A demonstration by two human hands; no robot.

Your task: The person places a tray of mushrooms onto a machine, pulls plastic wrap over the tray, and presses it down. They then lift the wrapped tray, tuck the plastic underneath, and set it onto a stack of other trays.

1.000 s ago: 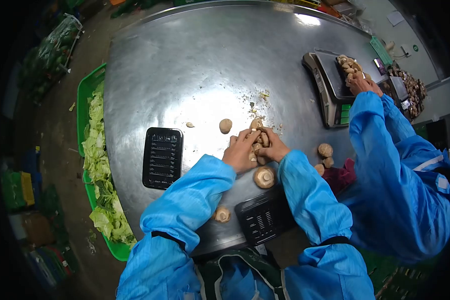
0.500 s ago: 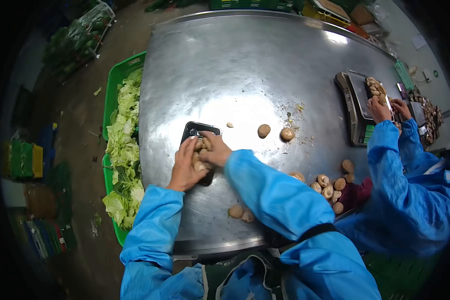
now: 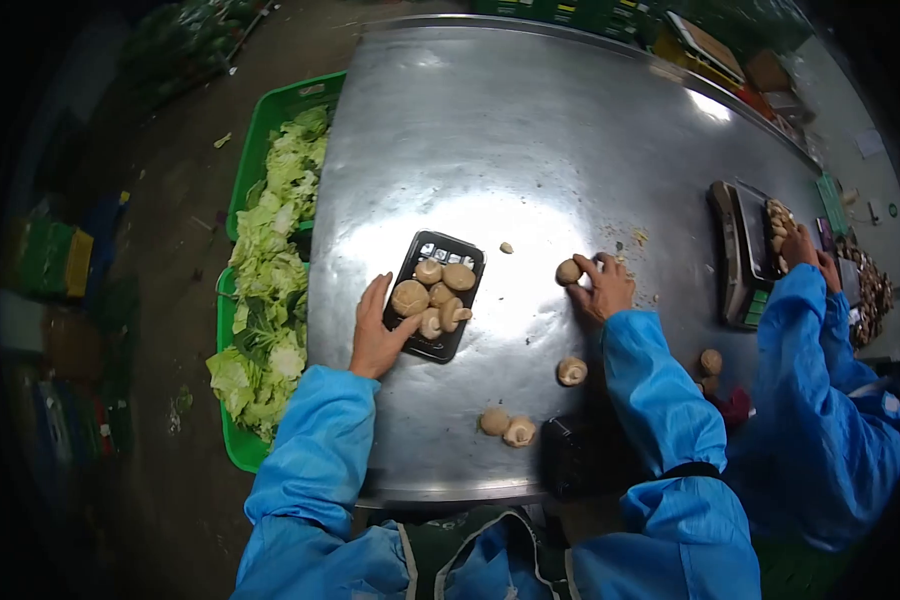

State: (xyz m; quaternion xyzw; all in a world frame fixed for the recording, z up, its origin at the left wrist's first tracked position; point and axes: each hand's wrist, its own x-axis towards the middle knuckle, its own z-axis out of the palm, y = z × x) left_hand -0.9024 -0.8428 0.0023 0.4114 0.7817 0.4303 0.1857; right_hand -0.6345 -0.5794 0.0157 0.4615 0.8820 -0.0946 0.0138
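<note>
Right grip: the bare right hand (image 3: 610, 290) has its fingertips and thumb against the right side of a round brown mushroom (image 3: 567, 272); whether they are clamped on it cannot be told.
Left grip: the bare left hand (image 3: 372, 338) has thumb and fingers apart at the left side of a black rectangular plastic tray (image 3: 440, 350); thumb contact with the contents cannot be confirmed.
Tray: on the grey metal surface (image 3: 420, 130), left of the right hand; holds a loose group of brown mushrooms (image 3: 410, 297), one with its stem toward the right rim.
Loose pieces: a small pale piece (image 3: 506, 248) lies between tray and right hand; a single pale-brown mushroom (image 3: 572, 371) lies nearer, and a pair of brown mushrooms (image 3: 493, 421) nearer still.
Near edge: a dark plastic container (image 3: 570, 458), poorly lit, beside the blue right sleeve (image 3: 660, 400).
Far right: a co-worker's hands (image 3: 798, 250) at a flat-topped weighing scale (image 3: 735, 260).
Roll hazard: an off-centre pinch could send the round cap across the smooth metal.
Spill hazard: left-hand pressure on one side could tilt the tray; the stemmed mushroom would probably leave first.
Sleeve hazard: a low forearm sweep could knock the dark container.
</note>
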